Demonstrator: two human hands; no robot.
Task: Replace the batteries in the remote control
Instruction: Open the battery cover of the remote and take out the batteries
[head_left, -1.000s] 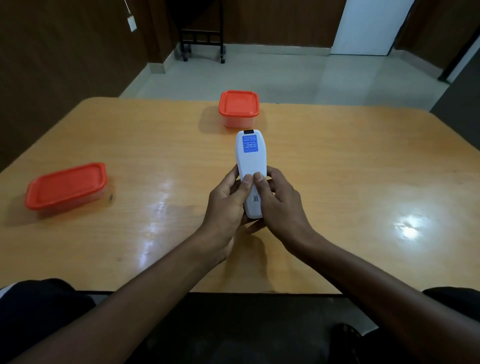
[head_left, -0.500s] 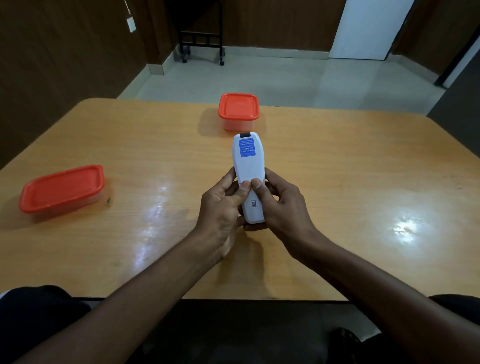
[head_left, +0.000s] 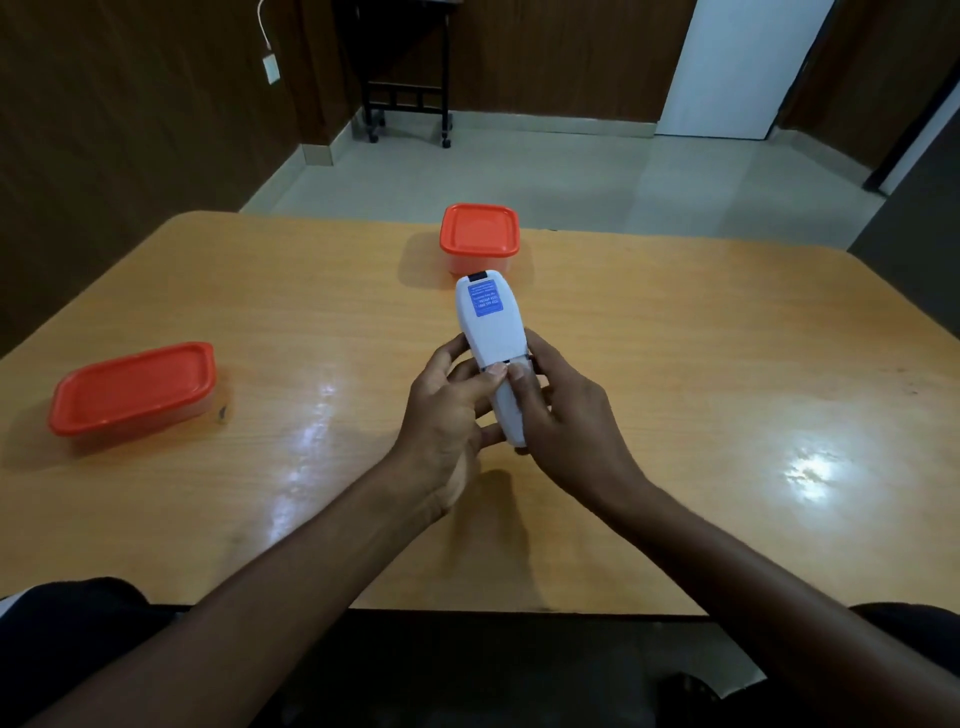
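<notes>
Centre frame: remote control face-down above table | left hand, right hand clasp it | thumbs on battery cover: slide evenly, don't pry

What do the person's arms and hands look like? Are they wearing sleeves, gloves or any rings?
Both forearms are bare all the way to the bottom of the picture, so no sleeves show. The left hand and right hand have no gloves on. I can't see any rings, bracelets or a watch. The fingernails are short and plain, with no polish showing.
</notes>
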